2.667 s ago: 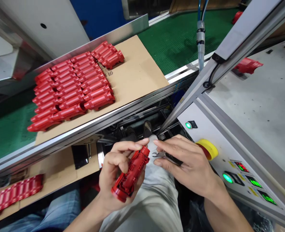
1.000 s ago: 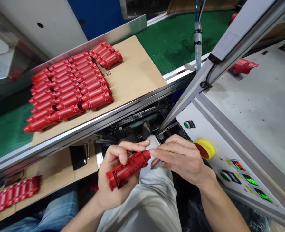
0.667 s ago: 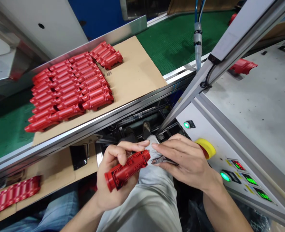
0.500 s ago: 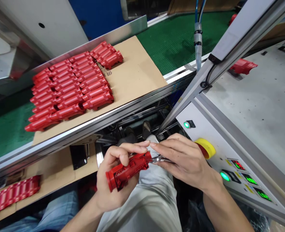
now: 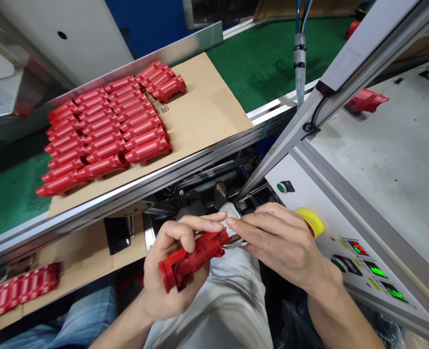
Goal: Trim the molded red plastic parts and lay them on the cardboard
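My left hand [image 5: 170, 271] is wrapped round a red plastic housing part [image 5: 192, 257], held over my lap with its narrow end to the right. My right hand [image 5: 279, 242] grips small metal cutters [image 5: 236, 241] whose jaws touch the narrow end of the red part. Both index fingertips nearly meet above that end. Most of the cutters lie hidden under my right fingers.
Several matching red parts [image 5: 105, 128] lie in rows on a cardboard sheet [image 5: 203, 111] on the green conveyor belt [image 5: 265, 58]. More red parts [image 5: 18, 291] rest on a lower shelf at the left. A control panel with a yellow-ringed red button [image 5: 310, 220] and green lights stands at the right. Another red part [image 5: 369, 101] lies on the grey machine top.
The red part has been turned from steeply tilted to nearly level. The cutter jaws have closed in from a small gap to touch its narrow end. The panel's green lamp blinks.
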`<state>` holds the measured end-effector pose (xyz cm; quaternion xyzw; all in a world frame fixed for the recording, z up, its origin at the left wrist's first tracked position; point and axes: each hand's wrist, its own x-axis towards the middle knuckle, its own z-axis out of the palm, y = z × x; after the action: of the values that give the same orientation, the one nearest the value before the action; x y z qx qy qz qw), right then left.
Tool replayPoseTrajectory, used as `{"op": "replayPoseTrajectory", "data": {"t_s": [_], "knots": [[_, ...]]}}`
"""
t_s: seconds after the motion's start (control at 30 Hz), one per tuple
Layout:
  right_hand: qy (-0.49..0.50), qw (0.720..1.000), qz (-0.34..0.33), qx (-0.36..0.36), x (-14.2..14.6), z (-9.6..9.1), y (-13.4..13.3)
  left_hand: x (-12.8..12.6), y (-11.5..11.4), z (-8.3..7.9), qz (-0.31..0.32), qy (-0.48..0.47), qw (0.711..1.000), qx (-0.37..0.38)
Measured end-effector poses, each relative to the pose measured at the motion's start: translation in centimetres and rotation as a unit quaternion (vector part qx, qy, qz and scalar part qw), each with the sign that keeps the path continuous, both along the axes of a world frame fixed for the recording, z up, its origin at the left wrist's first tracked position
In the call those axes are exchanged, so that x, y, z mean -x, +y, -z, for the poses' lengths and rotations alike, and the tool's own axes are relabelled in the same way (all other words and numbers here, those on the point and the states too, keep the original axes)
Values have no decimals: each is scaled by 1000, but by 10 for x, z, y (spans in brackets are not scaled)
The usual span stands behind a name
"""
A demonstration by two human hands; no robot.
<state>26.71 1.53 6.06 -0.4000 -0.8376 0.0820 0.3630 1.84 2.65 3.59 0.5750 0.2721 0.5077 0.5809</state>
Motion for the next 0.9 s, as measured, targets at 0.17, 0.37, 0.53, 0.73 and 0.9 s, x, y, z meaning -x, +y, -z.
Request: {"op": "replayPoseTrajectory", "data": {"t_s": [0.17,0.37,0.53,0.73,0.9], "knots": [[0,1000,0,8,-1,2,0,0,0,1,0,-3,1000,-4],[11,1000,13,15,3,6,-4,2,-1,4,7,-8,1000,-9],[1,999,32,-14,5,7,-5,1,0,4,3,-6,1000,-4],[67,997,-28,4,1,16,-2,-1,1,5,-13,-38,998,54],[78,997,11,19,1,15,-6,-1,1,2,-20,-28,998,56]]}}
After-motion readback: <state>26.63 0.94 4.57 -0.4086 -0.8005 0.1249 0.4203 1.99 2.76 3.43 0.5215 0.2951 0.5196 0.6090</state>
